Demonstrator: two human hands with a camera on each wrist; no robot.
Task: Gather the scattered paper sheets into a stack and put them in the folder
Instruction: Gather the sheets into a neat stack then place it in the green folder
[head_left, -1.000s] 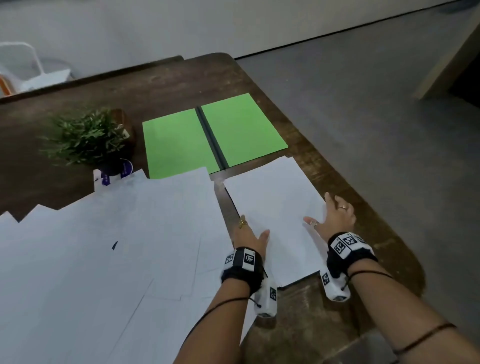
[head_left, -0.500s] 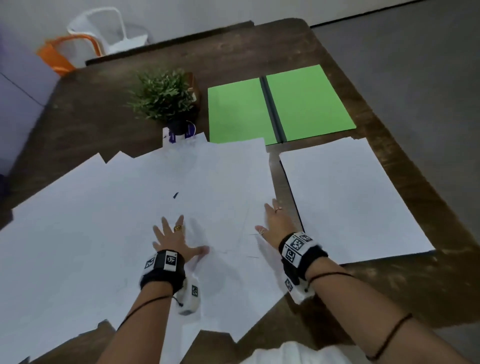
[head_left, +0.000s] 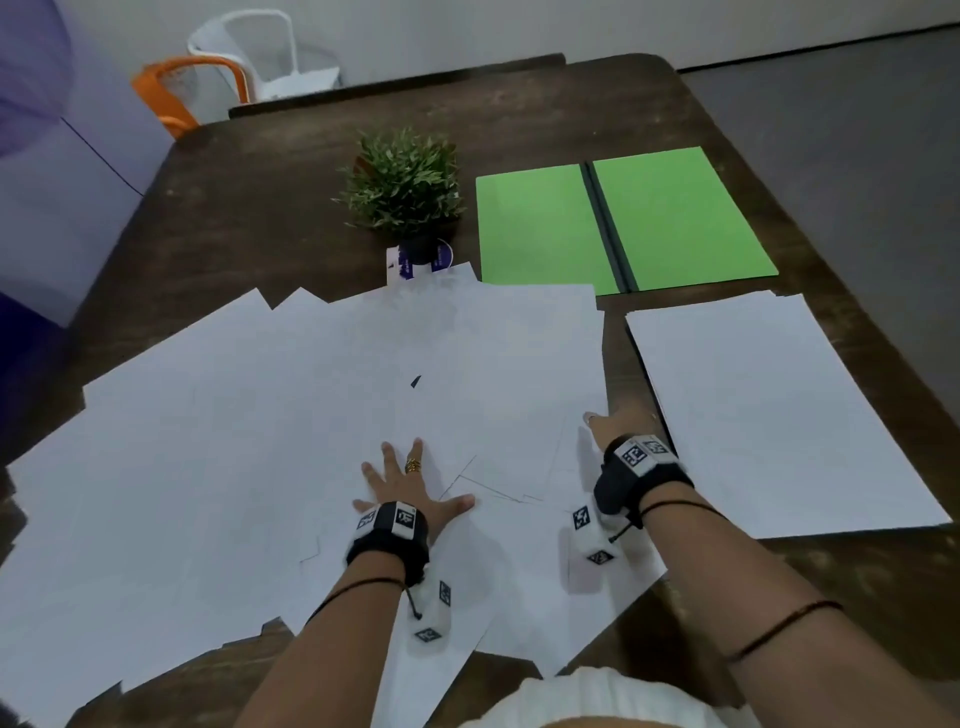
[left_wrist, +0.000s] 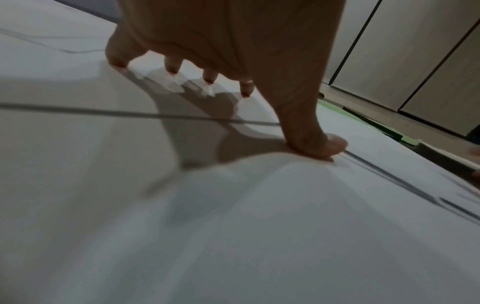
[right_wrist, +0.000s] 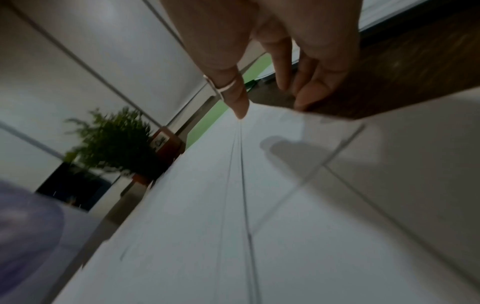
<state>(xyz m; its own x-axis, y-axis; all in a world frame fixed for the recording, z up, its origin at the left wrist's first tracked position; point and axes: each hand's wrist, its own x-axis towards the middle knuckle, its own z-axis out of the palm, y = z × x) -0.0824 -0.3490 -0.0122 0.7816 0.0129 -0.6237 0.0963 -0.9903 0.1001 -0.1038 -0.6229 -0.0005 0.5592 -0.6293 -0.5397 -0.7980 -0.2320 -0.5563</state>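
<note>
Two hands: left hand (head_left: 410, 488) splayed flat on scattered sheets (head_left: 260, 441); right hand (right_wrist: 272, 51), wrist view only, perhaps pinching a sheet corner.

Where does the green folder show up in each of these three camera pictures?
Head view: the green folder lies open, upper right, beyond the paper sheets.
Left wrist view: a thin green strip at the right edge.
Right wrist view: a green sliver just below the right hand.
Shared landmark: the paper sheets.

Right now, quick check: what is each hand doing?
Left hand: open, fingers spread, pressing flat on the scattered white paper sheets.
Right hand: open, fingertips at one sheet's edge, gripping nothing.
</note>
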